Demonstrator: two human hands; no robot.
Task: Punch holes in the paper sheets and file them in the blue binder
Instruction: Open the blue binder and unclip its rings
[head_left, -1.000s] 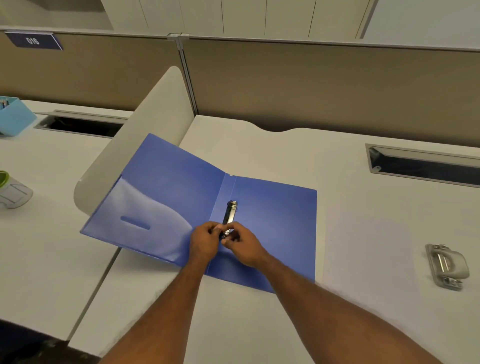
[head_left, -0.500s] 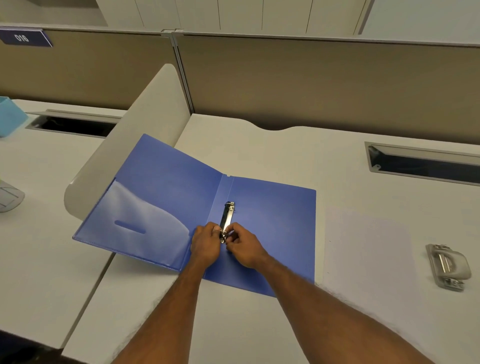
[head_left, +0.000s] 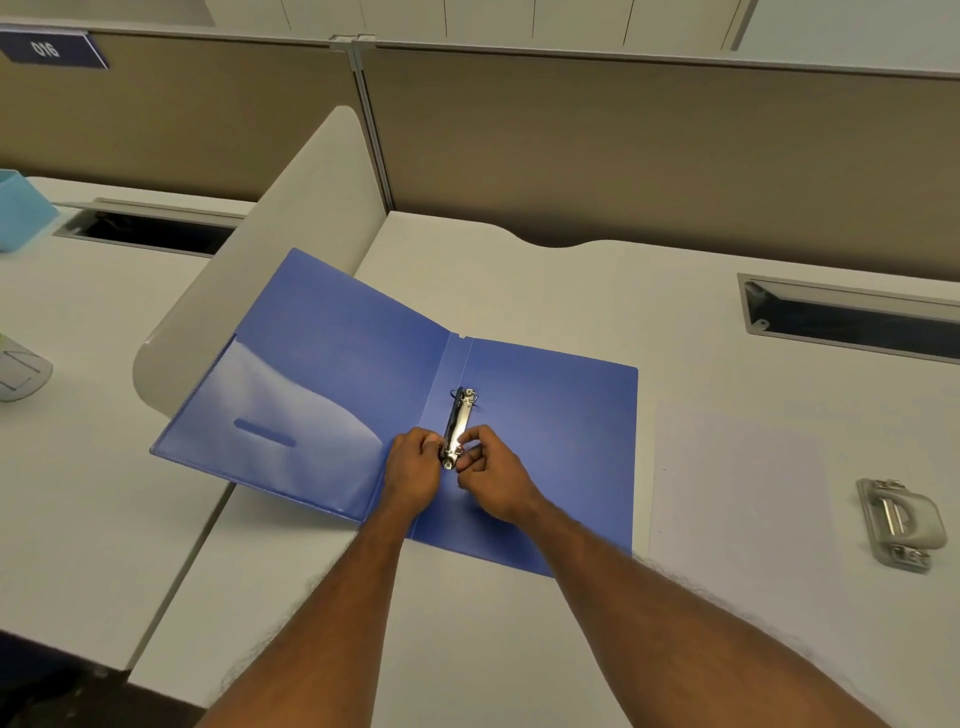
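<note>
— Two hands at work, I gather. What is the biggest thing in view?

— That is a pale white desk (head_left: 519, 291), which fills most of the view. At its centre a blue binder (head_left: 561, 415) lies open, and its left cover, with a clear pocket, reaches toward 9 o'clock. White paper (head_left: 737, 493) lies on the desk just beside the binder at 3 o'clock; I cannot tell how many sheets. A grey hole punch (head_left: 901, 525) sits further out toward 3 o'clock, apart from the paper.

— And the hands?

— They meet at the binder's spine, on the 6 o'clock end of the metal ring mechanism (head_left: 457, 423). The left hand (head_left: 413, 473) grips its left side with curled fingers. The right hand (head_left: 493, 480) pinches its right side between thumb and forefinger.
</note>
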